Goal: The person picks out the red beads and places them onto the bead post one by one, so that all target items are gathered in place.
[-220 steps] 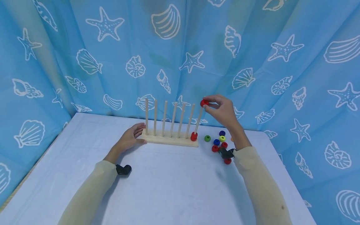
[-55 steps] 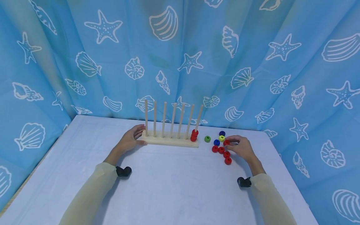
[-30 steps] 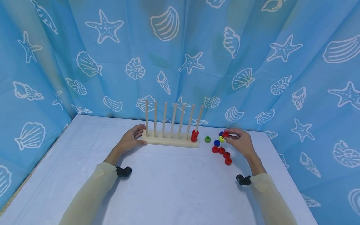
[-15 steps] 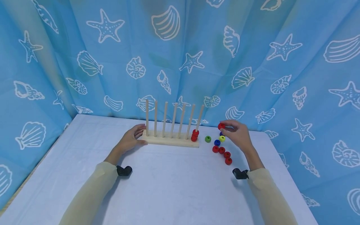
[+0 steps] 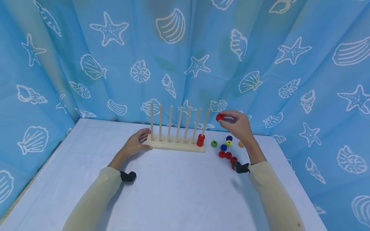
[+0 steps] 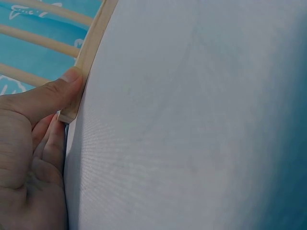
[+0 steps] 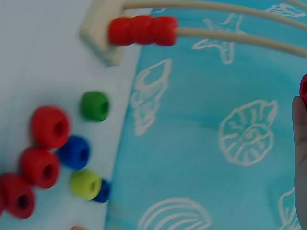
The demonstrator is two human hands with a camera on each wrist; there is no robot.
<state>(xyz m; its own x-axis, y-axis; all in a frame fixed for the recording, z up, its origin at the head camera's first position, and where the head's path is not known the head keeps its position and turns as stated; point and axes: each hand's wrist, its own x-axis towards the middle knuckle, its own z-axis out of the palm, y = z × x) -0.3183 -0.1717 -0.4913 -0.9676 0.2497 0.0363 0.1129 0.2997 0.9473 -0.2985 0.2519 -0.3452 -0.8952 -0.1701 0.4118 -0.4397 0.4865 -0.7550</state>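
A pale wooden base with a row of several upright pegs stands toward the back of the table. Three red beads are stacked low on its rightmost peg. My left hand grips the base's left end, and the thumb lies on its front edge in the left wrist view. My right hand is raised right of the pegs and pinches one red bead near the height of the rightmost peg's top. Only a sliver of that hand shows in the right wrist view.
Right of the base lie loose beads: a green bead, a yellow bead, two blue ones, several red beads and an orange bead partly behind the right forearm. A blue shell-print curtain hangs behind the white table.
Since the first frame the red stack on the rightmost peg has grown. My right hand picked up another red bead from the pile and lifted it up and left. The left hand stays on the base.
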